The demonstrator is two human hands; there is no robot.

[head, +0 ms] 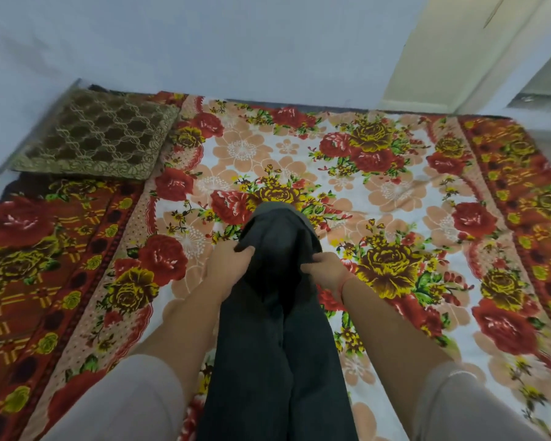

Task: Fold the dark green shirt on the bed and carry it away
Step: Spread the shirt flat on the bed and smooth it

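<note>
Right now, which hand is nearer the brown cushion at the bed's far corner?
Left. The left hand holds the dark green shirt on the side toward the brown cushion, which lies up and left of it. The right hand holds the shirt's opposite edge, farther away.

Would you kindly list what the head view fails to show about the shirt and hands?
- Shirt: lower end cut off by the bottom edge; fold count unclear.
- Left hand and right hand: fingertips buried in cloth.
- Pillow: far corner blurred.
</note>
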